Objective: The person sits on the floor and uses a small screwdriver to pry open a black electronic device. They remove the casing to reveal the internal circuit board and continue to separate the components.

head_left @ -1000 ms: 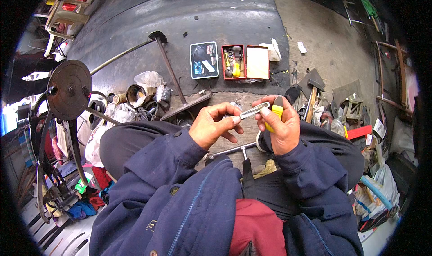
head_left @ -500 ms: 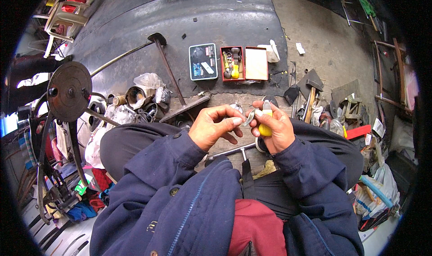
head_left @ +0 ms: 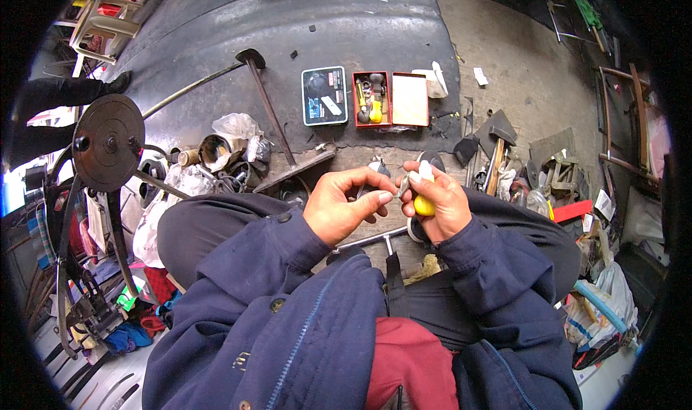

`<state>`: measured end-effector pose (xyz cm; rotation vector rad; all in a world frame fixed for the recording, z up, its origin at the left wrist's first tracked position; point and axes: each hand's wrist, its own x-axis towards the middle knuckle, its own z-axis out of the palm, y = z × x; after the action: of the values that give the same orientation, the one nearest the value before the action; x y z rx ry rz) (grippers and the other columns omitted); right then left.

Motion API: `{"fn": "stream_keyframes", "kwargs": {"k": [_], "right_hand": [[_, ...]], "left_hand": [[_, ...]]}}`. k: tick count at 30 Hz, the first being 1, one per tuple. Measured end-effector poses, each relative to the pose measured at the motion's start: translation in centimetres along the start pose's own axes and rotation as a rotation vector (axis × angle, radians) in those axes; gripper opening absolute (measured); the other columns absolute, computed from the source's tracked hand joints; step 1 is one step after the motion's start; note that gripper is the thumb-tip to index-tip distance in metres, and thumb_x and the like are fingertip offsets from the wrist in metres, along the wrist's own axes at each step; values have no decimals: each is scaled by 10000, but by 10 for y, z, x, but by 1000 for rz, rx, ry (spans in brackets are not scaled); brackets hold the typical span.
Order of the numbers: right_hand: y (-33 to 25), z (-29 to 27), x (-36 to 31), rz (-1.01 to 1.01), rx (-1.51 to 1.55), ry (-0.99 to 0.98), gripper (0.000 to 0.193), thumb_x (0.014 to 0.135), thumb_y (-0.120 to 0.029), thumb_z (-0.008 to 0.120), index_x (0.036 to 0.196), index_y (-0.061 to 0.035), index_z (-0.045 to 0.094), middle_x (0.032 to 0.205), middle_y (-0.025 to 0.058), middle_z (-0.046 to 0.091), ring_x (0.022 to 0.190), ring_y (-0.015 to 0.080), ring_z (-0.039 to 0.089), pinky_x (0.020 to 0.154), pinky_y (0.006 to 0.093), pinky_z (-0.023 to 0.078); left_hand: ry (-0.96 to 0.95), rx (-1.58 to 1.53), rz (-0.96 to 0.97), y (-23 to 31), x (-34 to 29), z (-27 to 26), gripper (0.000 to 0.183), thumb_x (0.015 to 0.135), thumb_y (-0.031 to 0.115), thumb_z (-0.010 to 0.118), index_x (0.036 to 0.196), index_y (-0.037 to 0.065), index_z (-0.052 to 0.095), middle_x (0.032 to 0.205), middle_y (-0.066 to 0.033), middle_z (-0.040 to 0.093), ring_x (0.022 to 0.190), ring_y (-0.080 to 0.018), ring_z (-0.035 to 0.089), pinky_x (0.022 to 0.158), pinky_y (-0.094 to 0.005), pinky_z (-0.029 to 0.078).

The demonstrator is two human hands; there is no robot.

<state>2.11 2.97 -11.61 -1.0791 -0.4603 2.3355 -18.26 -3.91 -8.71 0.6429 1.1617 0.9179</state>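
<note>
My right hand [head_left: 445,202] is wrapped round a tool with a yellow handle [head_left: 424,206]; a pale, shiny part stands up above my thumb, too bright to make out its kind. Close by, the thumb and forefinger of my left hand [head_left: 339,206] pinch the end of a small, thin greyish strip [head_left: 402,186]. The strip's other end reaches the fingertips of my right hand. Both hands are held above my crossed legs, almost touching each other.
Ahead lie an open red box [head_left: 372,125] with yellow-handled tools and a dark flat case [head_left: 324,96]. A hammer [head_left: 497,132] lies among scraps on the right. Left stand a machine with a round dark wheel [head_left: 109,144] and a metal stand [head_left: 270,111]. Someone's dark-clad legs [head_left: 65,96] show beyond.
The strip and the tool's pale part have tilted slightly between my fingers, and both hands keep nearly the same place. The other person's shoe has come into view at the left.
</note>
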Motion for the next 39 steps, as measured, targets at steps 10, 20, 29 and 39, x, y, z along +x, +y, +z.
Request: {"fn": "stream_keyframes", "kwargs": {"k": [10, 20, 29, 39], "right_hand": [[0, -1, 0, 34, -45, 45, 293, 969, -116, 655, 1217, 3, 555, 972, 121, 682, 750, 162, 669, 589, 293, 561], [2, 2, -1, 64, -118, 78, 279, 976, -117, 645, 1220, 0, 577, 888, 68, 650, 690, 139, 648, 550, 285, 537], [1, 7, -3, 86, -126, 73, 261, 986, -121, 609, 1205, 20, 588, 823, 77, 639, 646, 160, 640, 531, 298, 537], [3, 6, 0, 139, -117, 81, 242, 991, -133, 609, 1195, -7, 579, 814, 75, 630, 634, 171, 642, 541, 325, 543]], "left_hand": [[37, 304, 199, 4, -2, 4, 121, 916, 46, 701, 1025, -5, 719, 884, -64, 678, 765, -104, 655, 683, -271, 525], [30, 651, 485, 7, -2, 5, 78, 884, 27, 669, 957, 2, 663, 837, -106, 646, 764, -200, 646, 703, -332, 504], [1, 614, 421, 7, -4, 6, 88, 876, 38, 677, 956, 7, 658, 830, -113, 635, 758, -219, 638, 697, -331, 492], [-28, 517, 355, 3, -2, 5, 100, 929, 81, 639, 969, -11, 642, 851, -82, 637, 756, -150, 634, 701, -301, 511]]}}
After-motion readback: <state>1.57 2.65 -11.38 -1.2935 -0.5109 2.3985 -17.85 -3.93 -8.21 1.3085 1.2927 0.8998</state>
